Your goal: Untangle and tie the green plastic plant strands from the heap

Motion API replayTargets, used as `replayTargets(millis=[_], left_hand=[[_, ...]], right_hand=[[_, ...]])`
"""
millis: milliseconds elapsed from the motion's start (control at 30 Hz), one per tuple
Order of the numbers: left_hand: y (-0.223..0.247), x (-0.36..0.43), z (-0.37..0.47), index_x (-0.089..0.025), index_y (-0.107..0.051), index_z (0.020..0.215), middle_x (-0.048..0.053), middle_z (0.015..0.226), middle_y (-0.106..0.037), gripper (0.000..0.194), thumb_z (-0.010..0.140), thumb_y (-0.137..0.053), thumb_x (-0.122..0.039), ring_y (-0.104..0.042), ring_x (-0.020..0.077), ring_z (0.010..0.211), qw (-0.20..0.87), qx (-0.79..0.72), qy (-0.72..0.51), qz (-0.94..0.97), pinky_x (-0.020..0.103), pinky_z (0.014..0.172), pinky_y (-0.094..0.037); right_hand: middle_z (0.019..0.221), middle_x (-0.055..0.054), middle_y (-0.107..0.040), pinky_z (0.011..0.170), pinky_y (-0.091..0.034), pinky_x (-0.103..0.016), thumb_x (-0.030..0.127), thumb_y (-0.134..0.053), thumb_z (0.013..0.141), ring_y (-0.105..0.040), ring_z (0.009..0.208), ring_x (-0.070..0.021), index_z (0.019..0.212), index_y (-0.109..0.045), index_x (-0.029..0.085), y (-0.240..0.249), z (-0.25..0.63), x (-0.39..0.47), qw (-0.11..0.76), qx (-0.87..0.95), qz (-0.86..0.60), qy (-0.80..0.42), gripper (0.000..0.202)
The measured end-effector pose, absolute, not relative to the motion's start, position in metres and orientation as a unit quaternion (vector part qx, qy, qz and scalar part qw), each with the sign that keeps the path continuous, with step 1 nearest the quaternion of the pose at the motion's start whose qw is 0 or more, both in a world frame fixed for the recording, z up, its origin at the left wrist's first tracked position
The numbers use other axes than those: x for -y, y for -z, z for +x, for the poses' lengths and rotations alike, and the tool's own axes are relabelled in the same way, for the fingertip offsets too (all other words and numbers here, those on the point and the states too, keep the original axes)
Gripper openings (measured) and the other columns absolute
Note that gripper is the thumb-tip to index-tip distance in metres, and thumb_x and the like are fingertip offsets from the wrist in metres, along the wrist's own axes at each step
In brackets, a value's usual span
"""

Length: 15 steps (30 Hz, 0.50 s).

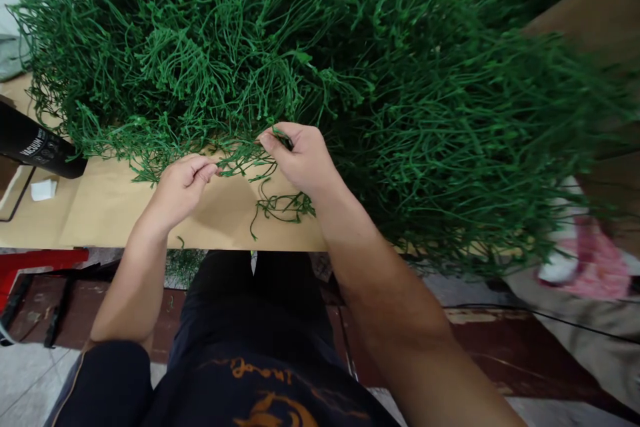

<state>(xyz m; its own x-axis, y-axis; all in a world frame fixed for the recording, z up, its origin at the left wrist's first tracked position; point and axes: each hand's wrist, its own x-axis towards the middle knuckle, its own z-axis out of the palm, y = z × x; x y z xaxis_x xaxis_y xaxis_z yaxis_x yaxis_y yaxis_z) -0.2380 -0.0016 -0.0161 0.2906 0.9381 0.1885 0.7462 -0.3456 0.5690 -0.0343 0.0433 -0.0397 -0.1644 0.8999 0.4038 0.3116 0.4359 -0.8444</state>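
Along the near edge of the leafy heap [250, 40], a few green stems [243, 159] stretched between the two hands. Their long axis ran mostly sideways, almost parallel to that edge, rising slightly toward the heap at the right-hand end. The left hand [183, 183] had thumb and fingertips pressed together on the left end, just on the body side of the heap. The right hand [305, 153] sat nearer the heap, right against its fringe, thumb and forefinger drawn in on stems at the other end; whether both pinches held one same stem could not be told.

On the body side of the heap, bare brown paper [200, 223] lay below and between the hands, reaching to the front edge of the work surface. Loose clippings [283, 207] took up part of that strip, just beneath the right hand. Left of the heap, close beside it, a black bottle [43, 143] leaned into the side room. Beyond the hands, the heap itself closed off the far side.
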Motion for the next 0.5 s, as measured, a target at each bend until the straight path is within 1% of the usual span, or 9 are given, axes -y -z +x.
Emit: replayTargets(millis=[33,100,167,200,267,367,400,433,500], left_hand=[[0.014,0.002,-0.237,-0.015,-0.058,0.073,0.002,0.073,-0.056,0.028,0.087,-0.038,-0.031,-0.051,0.0128,0.072,0.180,-0.543,-0.238,0.785,0.026,0.068,-0.039],[0.011,0.005,-0.233,-0.016,-0.056,0.070,0.002,0.070,-0.055,0.028,0.087,-0.037,-0.028,-0.050,0.0130,0.070,0.156,-0.546,-0.208,0.797,0.027,0.068,-0.038],[0.007,0.010,-0.226,-0.016,-0.052,0.065,0.001,0.065,-0.052,0.029,0.087,-0.036,-0.026,-0.048,0.0130,0.067,0.133,-0.541,-0.193,0.807,0.028,0.067,-0.037],[0.005,0.015,-0.223,-0.016,-0.050,0.064,0.001,0.063,-0.051,0.029,0.087,-0.037,-0.026,-0.047,0.0129,0.066,0.124,-0.530,-0.199,0.814,0.028,0.067,-0.036],[-0.002,0.027,-0.221,-0.017,-0.046,0.061,0.001,0.061,-0.048,0.030,0.088,-0.035,-0.025,-0.046,0.0125,0.064,0.143,-0.470,-0.231,0.840,0.027,0.065,-0.036],[-0.016,0.050,-0.230,-0.017,-0.043,0.061,0.000,0.057,-0.047,0.032,0.090,-0.032,-0.025,-0.045,0.0115,0.062,0.245,-0.324,-0.266,0.874,0.026,0.063,-0.037],[-0.021,0.056,-0.234,-0.017,-0.044,0.062,0.000,0.056,-0.047,0.032,0.091,-0.032,-0.026,-0.045,0.0111,0.061,0.273,-0.301,-0.274,0.872,0.026,0.062,-0.037],[-0.024,0.060,-0.238,-0.017,-0.045,0.063,0.000,0.056,-0.047,0.032,0.091,-0.033,-0.027,-0.045,0.0106,0.060,0.284,-0.306,-0.291,0.861,0.025,0.061,-0.037],[-0.028,0.059,-0.239,-0.016,-0.049,0.065,-0.001,0.057,-0.048,0.031,0.091,-0.036,-0.028,-0.045,0.0094,0.058,0.263,-0.367,-0.334,0.827,0.024,0.059,-0.037]], right_hand=[[0.057,0.002,-0.042,0.058,-0.031,-0.025,0.031,-0.052,0.080,-0.038,0.058,-0.0083,0.061,-0.048,0.016,0.040,-0.037,-0.043,0.476,0.699,-0.451,-0.286,0.025],[0.053,0.003,-0.033,0.056,-0.026,-0.025,0.028,-0.053,0.080,-0.031,0.054,-0.0072,0.055,-0.038,0.017,0.040,-0.042,-0.044,0.474,0.695,-0.487,-0.236,0.031],[0.053,0.004,-0.026,0.055,-0.023,-0.026,0.029,-0.053,0.080,-0.026,0.053,-0.0069,0.052,-0.030,0.017,0.043,-0.045,-0.051,0.475,0.694,-0.504,-0.197,0.038],[0.053,0.004,-0.025,0.055,-0.023,-0.026,0.031,-0.053,0.081,-0.026,0.053,-0.0070,0.053,-0.028,0.018,0.045,-0.043,-0.056,0.477,0.694,-0.507,-0.184,0.040],[0.054,0.004,-0.025,0.057,-0.025,-0.026,0.035,-0.051,0.083,-0.028,0.055,-0.0078,0.054,-0.029,0.018,0.052,-0.034,-0.069,0.491,0.677,-0.524,-0.158,0.040],[0.055,0.004,-0.027,0.060,-0.029,-0.027,0.042,-0.047,0.085,-0.031,0.058,-0.0088,0.055,-0.031,0.019,0.060,-0.010,-0.086,0.532,0.598,-0.585,-0.126,0.042],[0.055,0.003,-0.028,0.060,-0.030,-0.028,0.043,-0.046,0.085,-0.032,0.058,-0.0091,0.054,-0.031,0.019,0.060,-0.006,-0.089,0.543,0.581,-0.593,-0.123,0.042],[0.055,0.003,-0.029,0.061,-0.031,-0.028,0.044,-0.046,0.085,-0.034,0.059,-0.0093,0.054,-0.032,0.019,0.059,-0.004,-0.088,0.552,0.580,-0.586,-0.124,0.043],[0.055,0.003,-0.033,0.061,-0.034,-0.028,0.046,-0.046,0.085,-0.038,0.060,-0.0099,0.056,-0.038,0.018,0.049,-0.011,-0.082,0.564,0.614,-0.536,-0.135,0.041]])
